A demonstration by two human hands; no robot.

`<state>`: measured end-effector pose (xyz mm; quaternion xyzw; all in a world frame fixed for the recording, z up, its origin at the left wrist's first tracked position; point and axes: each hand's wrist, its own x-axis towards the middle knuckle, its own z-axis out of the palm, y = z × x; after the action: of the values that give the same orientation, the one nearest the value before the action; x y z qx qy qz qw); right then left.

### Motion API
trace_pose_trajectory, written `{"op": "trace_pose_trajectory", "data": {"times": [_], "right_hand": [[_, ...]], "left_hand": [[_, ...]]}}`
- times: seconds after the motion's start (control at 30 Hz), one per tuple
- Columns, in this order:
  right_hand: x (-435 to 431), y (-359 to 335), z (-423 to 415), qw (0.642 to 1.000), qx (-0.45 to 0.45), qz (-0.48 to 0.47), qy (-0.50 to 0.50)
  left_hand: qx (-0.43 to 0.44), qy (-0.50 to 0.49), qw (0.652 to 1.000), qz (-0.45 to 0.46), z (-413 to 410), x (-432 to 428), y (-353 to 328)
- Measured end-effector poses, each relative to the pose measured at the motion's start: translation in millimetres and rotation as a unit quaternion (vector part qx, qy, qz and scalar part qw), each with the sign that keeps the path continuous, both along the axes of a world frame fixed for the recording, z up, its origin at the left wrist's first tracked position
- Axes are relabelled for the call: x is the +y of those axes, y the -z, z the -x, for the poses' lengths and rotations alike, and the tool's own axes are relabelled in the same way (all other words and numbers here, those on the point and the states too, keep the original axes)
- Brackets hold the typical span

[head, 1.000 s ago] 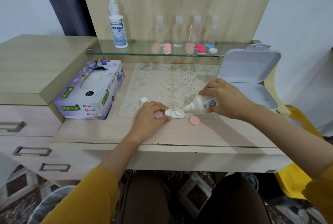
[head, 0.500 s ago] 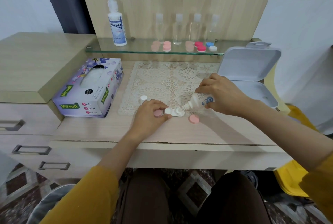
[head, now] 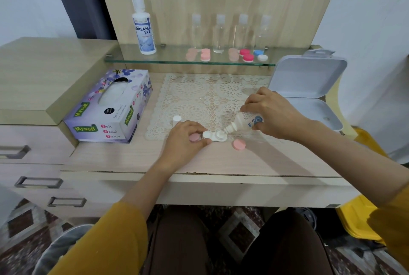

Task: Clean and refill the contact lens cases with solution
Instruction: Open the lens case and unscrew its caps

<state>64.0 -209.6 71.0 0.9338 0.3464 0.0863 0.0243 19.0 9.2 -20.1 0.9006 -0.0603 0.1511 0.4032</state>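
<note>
A white two-well lens case point(head: 214, 136) lies open on the desk in front of the lace mat. My left hand point(head: 184, 141) holds its left end between thumb and fingers, with a pink cap point(head: 194, 137) under the fingers. My right hand point(head: 273, 115) grips a small white solution bottle point(head: 242, 123), tilted with its nozzle over the case's right well. A second pink cap point(head: 239, 144) lies loose to the right of the case. The bottle's white cap point(head: 176, 119) stands on the mat's left edge.
A tissue box point(head: 108, 108) sits at the left. An open white plastic box point(head: 307, 88) stands at the right. The glass shelf point(head: 177, 58) carries a large Dream Eye bottle point(head: 143, 28), several clear bottles and several capped lens cases point(head: 246, 55).
The view has shifted slightly. Both hands keep their holds, and the bottle stays tilted over the right well.
</note>
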Motion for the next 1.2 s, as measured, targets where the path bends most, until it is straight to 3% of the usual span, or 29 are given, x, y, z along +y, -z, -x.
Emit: {"op": "trace_pose_trajectory", "data": {"times": [0.9,1.07,1.2], "right_hand": [[-3,8,-6,0.999,0.008,-0.026,0.032],[-4,12,-4,0.986,0.049,-0.152,0.051],[-4,18,1,0.913,0.15,-0.367,0.099]], "left_hand": [[0.006,0.0,1.0,0.003,1,-2,-1],[-0.006,-0.005,1.0,0.003,2,-2,-2],[-0.028,-0.035,0.999,-0.004,3,-4,-3]]}}
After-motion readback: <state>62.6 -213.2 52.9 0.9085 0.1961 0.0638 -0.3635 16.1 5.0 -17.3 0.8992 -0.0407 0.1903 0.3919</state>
